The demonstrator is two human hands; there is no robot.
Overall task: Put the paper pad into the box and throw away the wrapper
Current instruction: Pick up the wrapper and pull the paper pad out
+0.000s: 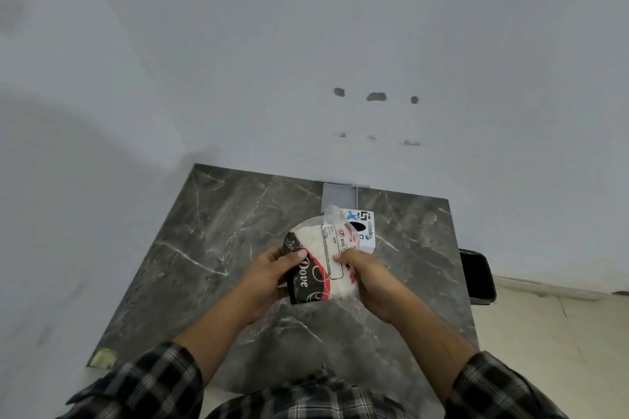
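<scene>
I hold a wrapped paper pad point(320, 258) over the middle of the grey marble table point(211, 248). Its clear plastic wrapper has a black and red band printed "Dove", and the white paper shows through it. My left hand point(272, 274) grips the black end of the pack. On the other side, my right hand point(369, 277) pinches the wrapper near its label. Just behind the pack sits a white box point(366, 231) with a black oval opening and printed logos; the pack partly hides it.
A clear acrylic stand point(338, 196) stands at the table's back edge against the pale wall. A black bin point(476, 277) sits on the floor to the right of the table. Light floor tiles lie beyond it.
</scene>
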